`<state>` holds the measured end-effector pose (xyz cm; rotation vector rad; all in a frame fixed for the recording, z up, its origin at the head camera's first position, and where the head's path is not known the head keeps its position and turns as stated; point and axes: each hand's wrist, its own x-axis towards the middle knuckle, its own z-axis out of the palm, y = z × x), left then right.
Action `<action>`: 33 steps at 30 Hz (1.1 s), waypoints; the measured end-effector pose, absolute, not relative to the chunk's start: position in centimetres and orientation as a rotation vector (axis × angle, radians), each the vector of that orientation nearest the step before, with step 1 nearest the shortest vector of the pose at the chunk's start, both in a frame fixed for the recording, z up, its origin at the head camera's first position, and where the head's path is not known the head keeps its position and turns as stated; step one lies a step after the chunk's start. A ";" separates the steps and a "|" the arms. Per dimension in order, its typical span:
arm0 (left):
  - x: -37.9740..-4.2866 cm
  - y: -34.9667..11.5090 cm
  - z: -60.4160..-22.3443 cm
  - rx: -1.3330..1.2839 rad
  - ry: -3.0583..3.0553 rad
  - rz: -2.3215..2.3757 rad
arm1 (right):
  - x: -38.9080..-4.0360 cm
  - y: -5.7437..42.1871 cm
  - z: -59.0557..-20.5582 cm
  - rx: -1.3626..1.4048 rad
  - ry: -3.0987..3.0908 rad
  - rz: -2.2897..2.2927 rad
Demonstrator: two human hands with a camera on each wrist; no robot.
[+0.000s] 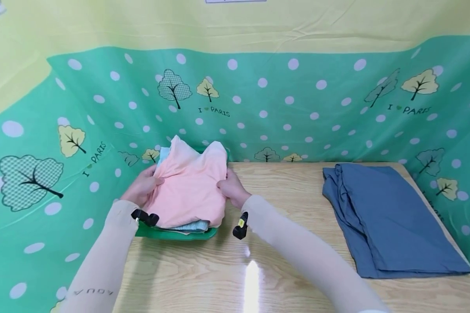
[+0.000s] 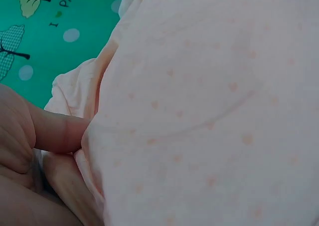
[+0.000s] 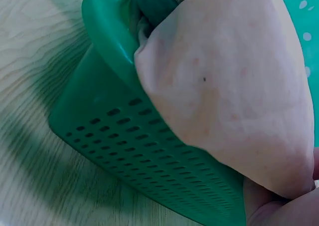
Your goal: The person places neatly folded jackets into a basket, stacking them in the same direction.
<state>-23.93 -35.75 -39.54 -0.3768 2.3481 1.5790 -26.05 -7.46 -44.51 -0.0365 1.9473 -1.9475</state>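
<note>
A pale pink garment [image 1: 188,187] with small heart-like specks lies over the top of a green perforated basket [image 3: 109,51]. My left hand [image 1: 142,187] pinches its left edge between thumb and fingers, as the left wrist view shows close up. At the opposite edge, my right hand [image 1: 233,189] grips the cloth with the thumb on top. In the right wrist view the garment [image 3: 224,96] drapes past the basket's rim. Light blue fabric [image 1: 193,226] peeks out from under the pink cloth at the near side. The basket's other contents are mostly hidden.
Folded dark blue cloth [image 1: 395,221] lies on the right side of the wood-grain table [image 1: 282,191]. A green dotted curtain [image 1: 274,108] with trees hangs behind and along both sides, close to the basket on the left.
</note>
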 end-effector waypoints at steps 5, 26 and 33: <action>-24.6 -36.1 -40.5 -0.428 2.329 1.599 | -26.3 -7.9 -44.3 -0.084 1.999 -1.910; -25.3 -36.2 -43.8 -0.502 2.474 1.436 | -22.9 -10.4 -42.8 -0.350 2.517 -1.402; -25.1 -35.9 -43.9 -0.536 2.555 1.325 | -21.5 -10.7 -43.6 -0.551 2.789 -1.170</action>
